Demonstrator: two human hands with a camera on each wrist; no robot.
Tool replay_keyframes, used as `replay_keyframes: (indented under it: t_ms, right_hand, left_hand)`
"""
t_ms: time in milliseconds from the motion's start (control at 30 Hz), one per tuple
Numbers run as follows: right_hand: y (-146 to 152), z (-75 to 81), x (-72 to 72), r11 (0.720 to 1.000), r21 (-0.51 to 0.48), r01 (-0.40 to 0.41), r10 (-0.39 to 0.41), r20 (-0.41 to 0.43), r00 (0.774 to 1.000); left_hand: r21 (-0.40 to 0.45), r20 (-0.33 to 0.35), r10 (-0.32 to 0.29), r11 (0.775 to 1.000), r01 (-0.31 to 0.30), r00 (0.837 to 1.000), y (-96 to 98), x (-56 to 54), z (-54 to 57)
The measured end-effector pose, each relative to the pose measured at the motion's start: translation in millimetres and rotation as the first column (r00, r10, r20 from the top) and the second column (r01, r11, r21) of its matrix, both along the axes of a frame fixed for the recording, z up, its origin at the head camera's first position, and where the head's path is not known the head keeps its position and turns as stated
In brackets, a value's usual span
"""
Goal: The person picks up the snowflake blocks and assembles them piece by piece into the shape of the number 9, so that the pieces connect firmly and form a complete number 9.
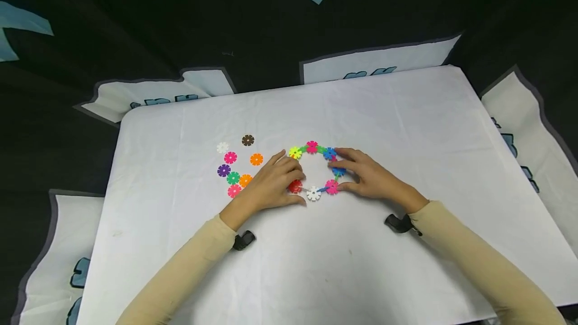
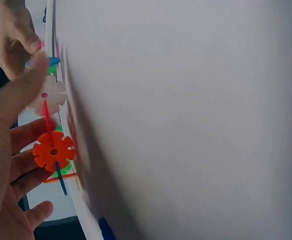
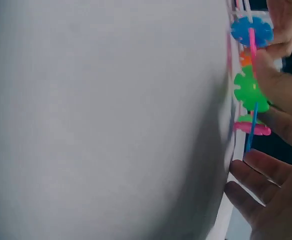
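A ring of notched plastic flower discs, slotted together in many colours, lies between my hands at mid-table. My left hand point(image 1: 277, 182) grips its left side, index finger and thumb around a red disc point(image 1: 295, 186); its thumb blurs in the left wrist view, near an orange disc point(image 2: 54, 151). My right hand point(image 1: 372, 174) holds the right side, thumb at a pink disc point(image 1: 331, 187) and fingers by the blue discs point(image 1: 329, 153). In the right wrist view that thumb meets a green disc point(image 3: 251, 89). A white disc point(image 1: 313, 193) shows at the front, a yellow one point(image 1: 295, 152) at the back left.
Left of the ring lie several loose discs, among them a brown one point(image 1: 248, 140), a purple one point(image 1: 224, 170) and an orange one point(image 1: 256, 159). White cloth covers the table point(image 1: 384, 265). Black curtains point(image 1: 158, 24) hang behind it.
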State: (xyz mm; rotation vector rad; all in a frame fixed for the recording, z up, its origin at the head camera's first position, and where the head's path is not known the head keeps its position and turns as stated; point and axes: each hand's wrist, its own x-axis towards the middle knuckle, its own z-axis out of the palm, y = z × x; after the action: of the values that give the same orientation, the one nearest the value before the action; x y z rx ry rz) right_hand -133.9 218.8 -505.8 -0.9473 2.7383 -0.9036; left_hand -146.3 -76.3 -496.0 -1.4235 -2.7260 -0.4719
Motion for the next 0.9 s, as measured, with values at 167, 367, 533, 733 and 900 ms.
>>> replay_keyframes:
  t_ms: [167,367,533,733,900]
  right_hand:
    - [-4,-3.9,1.1,0.999,0.032,-0.011,0.013,-0.037,0.999]
    - [-6,-2.3,5.0,0.999,0.034,0.021,-0.018,-0.071,0.997]
    - [-1,0.2,8.1,0.981,-0.034,0.189,-0.190,-0.026,0.981]
    - [-5,2.0,6.2,0.968,-0.059,0.246,-0.237,0.124,0.964]
    - [-9,1.2,5.1,0.973,-0.064,0.223,-0.212,0.147,0.966]
  left_hand:
    - [0.001,0.044,0.013,1.000,-0.013,0.999,-5.0,0.2,-2.4]
    - [0.103,0.090,0.005,0.995,-0.015,0.996,-9.4,1.5,-4.1]
    - [0.202,0.205,0.158,0.959,-0.200,0.966,-18.9,-1.6,2.5]
    - [0.074,0.531,0.259,0.934,-0.349,0.807,-26.3,-6.6,4.2]
    - [0.087,0.577,0.212,0.944,-0.317,0.789,-22.0,-7.1,2.3]
